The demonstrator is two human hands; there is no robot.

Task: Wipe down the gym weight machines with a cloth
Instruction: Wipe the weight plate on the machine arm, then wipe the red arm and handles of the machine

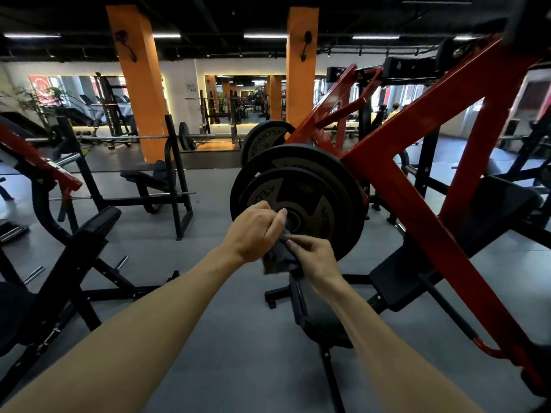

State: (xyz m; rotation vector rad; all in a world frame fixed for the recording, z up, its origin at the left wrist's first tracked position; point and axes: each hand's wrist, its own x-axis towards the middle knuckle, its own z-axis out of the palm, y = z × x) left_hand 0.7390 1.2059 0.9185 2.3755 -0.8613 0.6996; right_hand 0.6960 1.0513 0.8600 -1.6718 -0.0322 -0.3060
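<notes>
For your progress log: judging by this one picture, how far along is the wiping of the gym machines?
Done: nothing shows as wiped; one picture cannot tell. In hand: both hands, left and right, grip a dark cloth in front of the plates on the red frame. Left: seemingly the frame and the benches.

A gym: black round weight plates (298,201) load a red steel-framed machine (417,186), with black benches and a barbell rack (176,174) left of it.
</notes>
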